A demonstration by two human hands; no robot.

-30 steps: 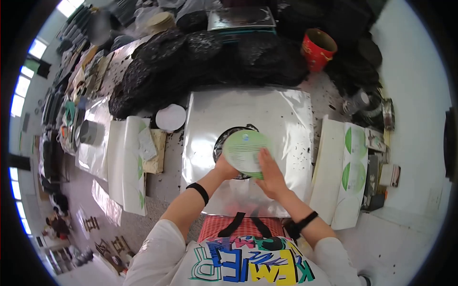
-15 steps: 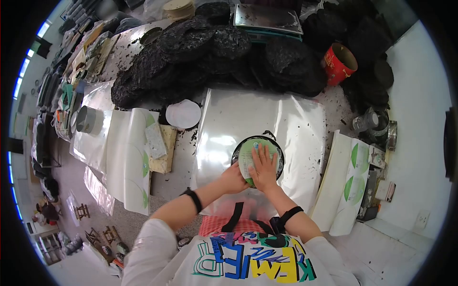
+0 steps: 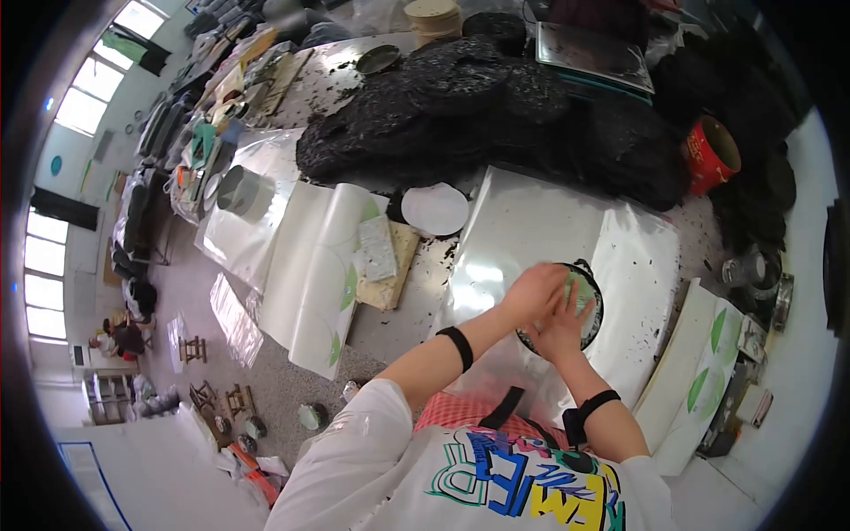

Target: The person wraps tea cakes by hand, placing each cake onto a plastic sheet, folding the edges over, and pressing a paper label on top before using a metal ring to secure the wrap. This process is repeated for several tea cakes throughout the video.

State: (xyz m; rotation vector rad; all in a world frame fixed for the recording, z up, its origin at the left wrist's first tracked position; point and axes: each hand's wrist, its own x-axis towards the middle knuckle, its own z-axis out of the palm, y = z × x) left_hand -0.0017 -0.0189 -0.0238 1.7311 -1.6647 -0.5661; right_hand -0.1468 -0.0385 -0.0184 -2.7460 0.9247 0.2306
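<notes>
A round green printed label [image 3: 580, 299] lies on a dark disc [image 3: 598, 323], which looks like dried seaweed with a glossy wrap at its rim. My left hand [image 3: 537, 292] is curled over the label's upper left part, knuckles up; whatever its fingertips pinch is hidden. Against the label's lower side rests my right hand [image 3: 560, 331], its fingers stretched out and apart. The two hands touch or overlap at the fingers. Beneath the disc is a clear plastic sheet [image 3: 518, 212] on a shiny work surface.
Stacks of black discs [image 3: 425, 115] line the back, beside a scale [image 3: 593, 57] and a red bucket [image 3: 711, 155]. Printed plastic sheets lie left [image 3: 305, 265] and right [image 3: 699, 363]. Also left are a white round sheet [image 3: 436, 210], a small block [image 3: 378, 248] and a metal ring [image 3: 243, 190].
My view has turned, shifting the scene rightward. My left hand has moved from the label's lower left edge up over its top. My right hand has slid lower on the label.
</notes>
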